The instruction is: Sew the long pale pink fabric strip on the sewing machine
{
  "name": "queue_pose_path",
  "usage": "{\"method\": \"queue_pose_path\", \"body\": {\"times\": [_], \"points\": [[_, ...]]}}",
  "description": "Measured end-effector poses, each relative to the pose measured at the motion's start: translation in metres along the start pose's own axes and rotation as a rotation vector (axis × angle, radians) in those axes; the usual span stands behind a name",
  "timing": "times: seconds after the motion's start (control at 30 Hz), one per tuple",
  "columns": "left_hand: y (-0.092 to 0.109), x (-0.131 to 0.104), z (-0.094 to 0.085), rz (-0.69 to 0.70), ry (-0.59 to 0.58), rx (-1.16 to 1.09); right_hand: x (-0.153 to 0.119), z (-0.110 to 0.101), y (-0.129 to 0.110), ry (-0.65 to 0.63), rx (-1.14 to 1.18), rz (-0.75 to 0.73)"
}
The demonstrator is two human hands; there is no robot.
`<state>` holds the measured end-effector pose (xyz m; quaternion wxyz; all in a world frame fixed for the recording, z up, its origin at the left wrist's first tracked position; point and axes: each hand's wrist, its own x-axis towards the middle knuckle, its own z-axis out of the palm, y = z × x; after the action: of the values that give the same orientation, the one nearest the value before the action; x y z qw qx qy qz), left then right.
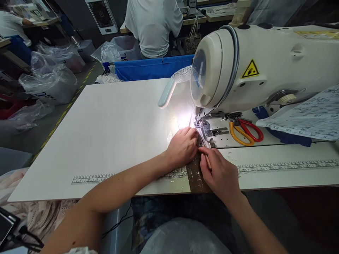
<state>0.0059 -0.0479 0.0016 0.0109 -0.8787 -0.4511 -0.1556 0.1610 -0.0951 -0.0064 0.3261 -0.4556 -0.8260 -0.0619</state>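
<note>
My left hand rests on the table just left of the needle area, fingers curled together close to the presser foot; what they press or hold is hidden beneath them. My right hand is at the front edge of the machine bed, thumb and fingers closed on a thin, light-brown strip or stick whose kind I cannot make out. Above both hands stands the white sewing machine, its lamp shining on the needle area. Under my hands is a brown taped patch of the table.
Scissors with orange and red handles lie on the machine bed. Printed paper sheets overhang the right side. A ruler strip runs along the white table. White lace hangs behind. A person sits beyond the blue cloth.
</note>
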Motion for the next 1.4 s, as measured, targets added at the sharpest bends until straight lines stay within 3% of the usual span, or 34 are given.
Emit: {"method": "queue_pose_path", "body": {"times": [0.5, 0.67, 0.8, 0.93, 1.1, 1.2, 1.33, 1.4], "points": [[-0.011, 0.005, 0.005, -0.042, 0.037, -0.028, 0.006, 0.011, -0.011, 0.001, -0.265, 0.024], [-0.020, 0.006, 0.007, -0.031, 0.076, -0.070, -0.004, -0.005, -0.010, -0.006, -0.152, 0.024], [-0.028, 0.008, 0.008, -0.064, 0.118, -0.145, -0.027, -0.034, 0.023, 0.025, -0.048, 0.064], [-0.042, 0.020, 0.012, -0.110, 0.153, -0.185, -0.042, -0.055, 0.087, 0.032, -0.336, 0.155], [-0.063, 0.046, 0.016, -0.102, 0.114, -0.171, -0.032, -0.067, 0.150, -0.115, -0.439, 0.119], [-0.070, 0.053, 0.017, -0.113, 0.090, -0.193, -0.024, -0.068, 0.156, -0.061, -0.483, 0.031], [-0.068, 0.048, 0.017, -0.131, 0.138, -0.156, -0.013, -0.058, 0.142, 0.045, -0.397, -0.030], [-0.065, 0.045, 0.017, -0.133, 0.139, -0.114, -0.002, -0.049, 0.135, -0.003, -0.340, -0.023]]}}
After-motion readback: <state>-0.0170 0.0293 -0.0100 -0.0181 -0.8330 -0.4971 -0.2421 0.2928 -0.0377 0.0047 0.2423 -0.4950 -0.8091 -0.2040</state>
